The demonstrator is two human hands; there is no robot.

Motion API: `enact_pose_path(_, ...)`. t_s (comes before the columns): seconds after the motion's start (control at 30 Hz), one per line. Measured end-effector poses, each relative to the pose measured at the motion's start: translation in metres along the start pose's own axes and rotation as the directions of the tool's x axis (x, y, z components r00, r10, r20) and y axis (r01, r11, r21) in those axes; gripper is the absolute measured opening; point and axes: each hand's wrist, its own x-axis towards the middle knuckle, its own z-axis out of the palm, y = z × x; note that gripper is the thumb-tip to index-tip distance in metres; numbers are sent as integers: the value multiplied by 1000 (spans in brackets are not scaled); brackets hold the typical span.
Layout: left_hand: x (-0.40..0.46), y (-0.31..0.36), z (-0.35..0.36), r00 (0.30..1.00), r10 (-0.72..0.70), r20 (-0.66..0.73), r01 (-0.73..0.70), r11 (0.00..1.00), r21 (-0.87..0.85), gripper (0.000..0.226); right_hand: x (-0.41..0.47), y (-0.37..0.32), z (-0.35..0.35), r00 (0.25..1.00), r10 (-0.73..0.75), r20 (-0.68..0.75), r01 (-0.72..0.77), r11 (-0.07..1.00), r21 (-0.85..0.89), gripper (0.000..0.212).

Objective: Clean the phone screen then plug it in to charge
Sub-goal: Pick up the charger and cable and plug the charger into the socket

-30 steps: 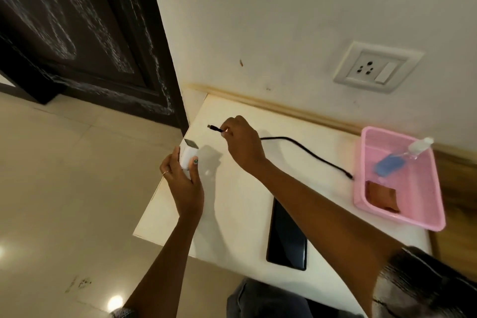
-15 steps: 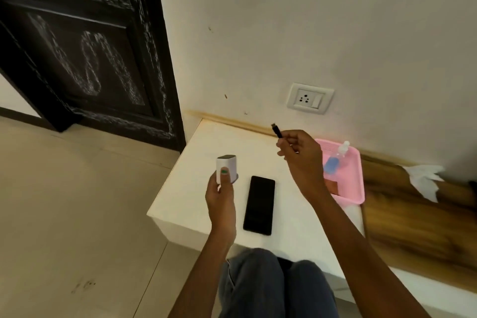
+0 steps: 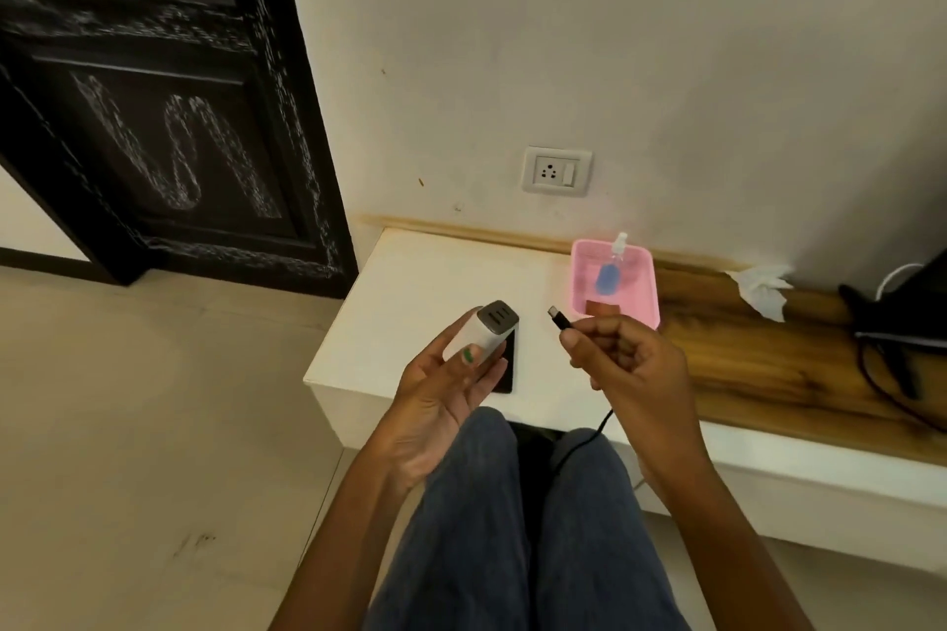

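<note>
over the surface: both my hands have come back toward my lap
left hand (image 3: 440, 395): fingers clamped on charger (image 3: 484, 331)
right hand (image 3: 622, 356): fingers clamped on cable (image 3: 561, 320), plug now facing charger ports
phone (image 3: 505, 369): flat on surface (image 3: 410, 313), partly behind charger
next: cable into charger, likely

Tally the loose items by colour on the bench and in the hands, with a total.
White: 2, charger adapter, crumpled tissue
Black: 2, phone, cable
Pink: 1, tray
Blue: 1, spray bottle
Brown: 1, cloth
Total: 7
</note>
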Motion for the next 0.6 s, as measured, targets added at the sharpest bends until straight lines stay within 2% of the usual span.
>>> enact_pose_path(0.17,-13,1,8,988,-68,141,70,997,-13,65,-25,-18,-13,999,-33,31,32,999,32,10)
enact_pose_path(0.3,-12,3,9,972,-92,214,102,994,-39,69,-31,-28,-19,991,-123,61,122,992,22,14)
enact_pose_path(0.6,-5,3,3,961,-104,257,134,986,-102,71,-26,-28,-12,981,-168,93,177,980,-95,25)
